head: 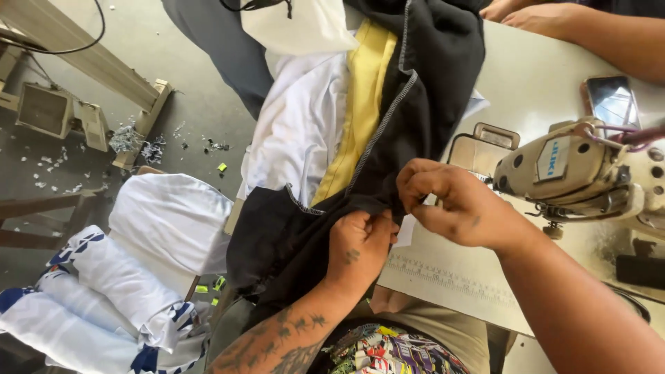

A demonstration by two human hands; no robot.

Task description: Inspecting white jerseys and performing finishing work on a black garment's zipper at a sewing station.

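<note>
Pinching the black fabric [415, 83] at frame centre, left hand [360, 242] and right hand [450, 201] both closed on its edge; keep the seam taut, aligned toward the sewing machine [575, 173].

Black garment [415, 76] with grey overlock stitching; yellow fabric strip [360, 104]; white cloth [298, 125] beside it. Beige sewing machine [575, 170]. White bundles with blue print [104, 291]. Cream table [533, 76]. Multicoloured printed shirt [388, 353].
</note>
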